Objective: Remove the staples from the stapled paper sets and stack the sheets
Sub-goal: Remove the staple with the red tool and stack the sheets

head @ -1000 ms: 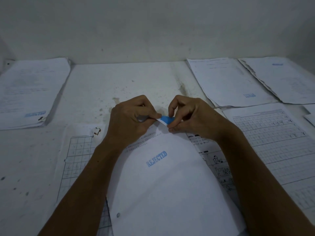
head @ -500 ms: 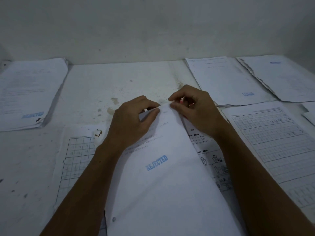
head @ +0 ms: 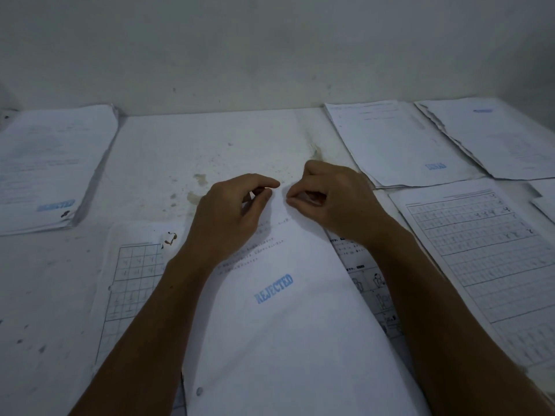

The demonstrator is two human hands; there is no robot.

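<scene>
Flat white painted surface [head: 216,145], scuffed, with brownish stains and dark specks near its middle. Plain off-white plaster wall [head: 270,49] rising directly behind the surface's far edge. Light: dim, bluish, even.

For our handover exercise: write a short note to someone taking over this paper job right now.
Left hand and right hand both pinch the top corner of the REJECTED set in front of you.
Thick stack sits far left; more piles far right, loose sheets beside them.
Staple not visible, so I cannot tell if it is out.
Left: finish this set, then stack its sheets.
</scene>
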